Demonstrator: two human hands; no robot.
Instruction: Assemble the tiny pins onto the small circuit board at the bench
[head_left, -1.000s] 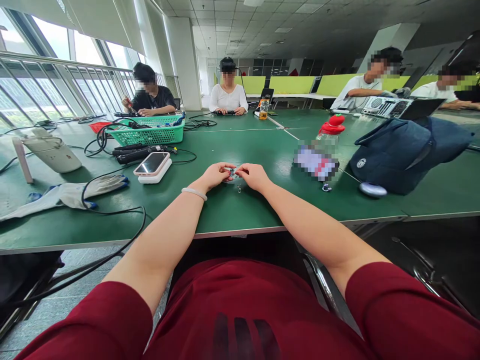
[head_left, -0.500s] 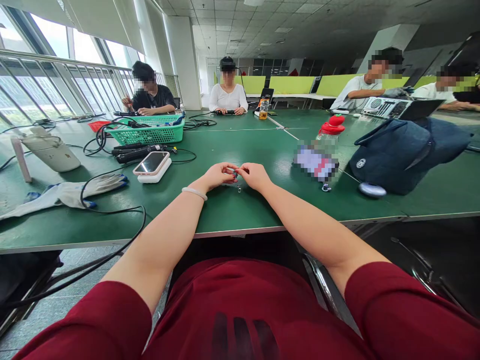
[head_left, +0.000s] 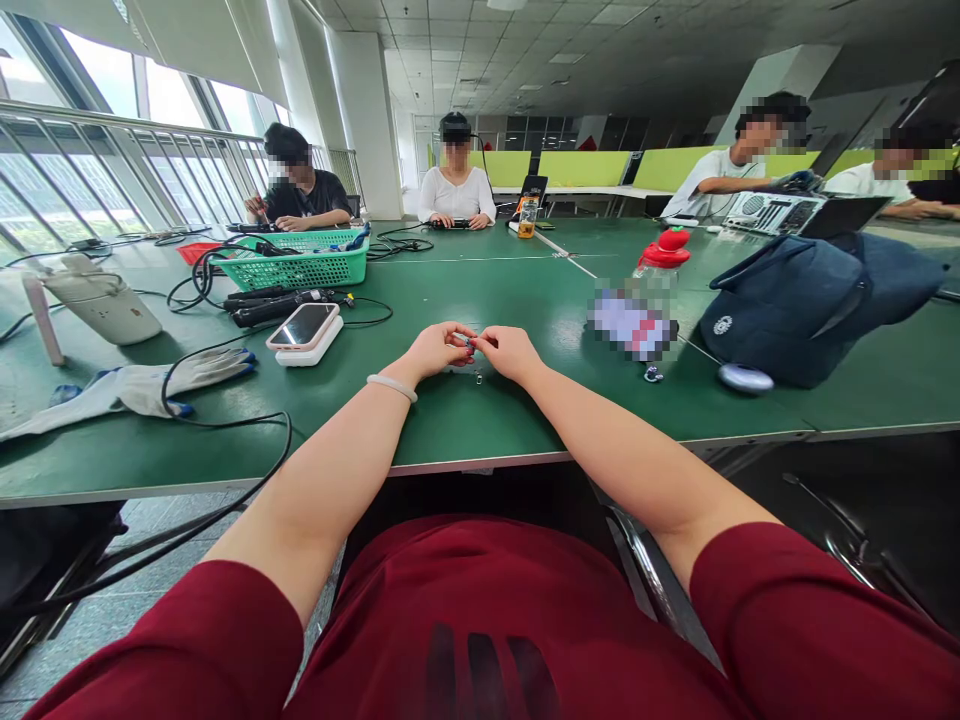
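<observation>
Above the green table (head_left: 480,430), my left hand (head_left: 441,350) and my right hand (head_left: 507,352) meet at the fingertips. The left fingers are pinched around a tiny shiny item (head_left: 469,345), too small to name. My right thumb and forefinger close on the same spot from the other side. A small clear piece (head_left: 479,379) lies on the table just below the fingertips.
Left of my hands are a phone (head_left: 304,326) on a white box, a cabled glove (head_left: 142,385) and a green basket (head_left: 292,262). Rightward stand a red-topped bottle (head_left: 664,252) and a dark blue bag (head_left: 795,310). Several people sit around.
My hands stay together, with only a slight shift of the left fingers and wrist. At the right, a person's gloved hand has moved a little over the white device.
</observation>
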